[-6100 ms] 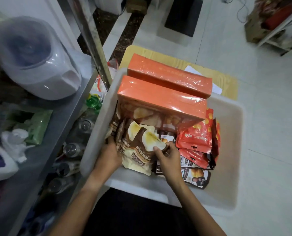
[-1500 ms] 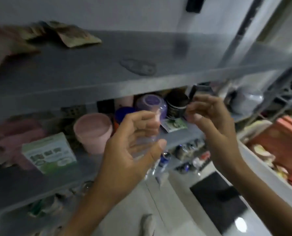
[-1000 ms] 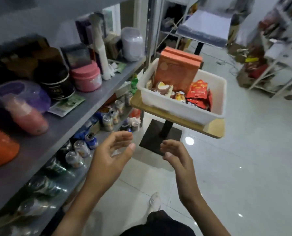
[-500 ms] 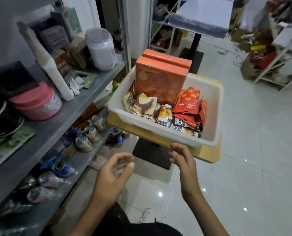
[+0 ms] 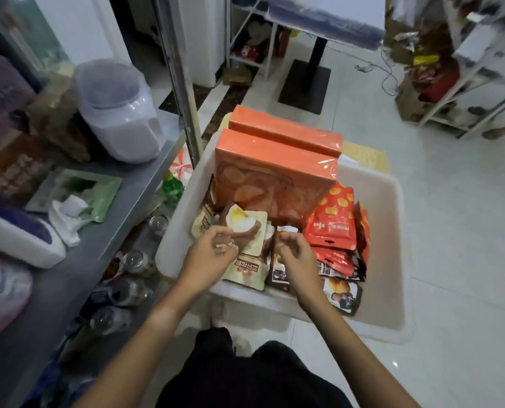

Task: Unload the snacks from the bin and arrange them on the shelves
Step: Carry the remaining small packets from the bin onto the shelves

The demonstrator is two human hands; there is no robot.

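The bin (image 5: 392, 231) is sitting just right of the shelf (image 5: 127, 184), and it is serving as the landmark here. Two orange boxes (image 5: 277, 160) are standing on edge at the bin's far end, taking up most of the width there. In front of them, toward the bin's near wall, red packs (image 5: 333, 228) are lying stacked on the right side, while cream packs (image 5: 249, 231) and a brown pack (image 5: 277, 275) are leaning in the middle and left. Both hands are hovering over the near half of the bin: the left hand (image 5: 213, 254) is above the cream packs with fingers loosely curled and apparently gripping nothing, and the right hand (image 5: 296, 254) is above the brown pack, fingers bent inward; motion blur is making it hard to say whether its fingertips are touching the pack yet. The step in hand is likely gathering another handful of small packs. Doing it well probably means pinching the packs by their upper edges, several at once, and lifting straight up so the boxes behind are not being tipped. On the shelf left of the bin, a white jar (image 5: 118, 110) and a green pouch (image 5: 83, 192) are already occupying space, so a freer stretch may be needed. The post (image 5: 180, 83) rising beside the bin's far-left corner is standing in the path of a sideways swing toward the shelf.
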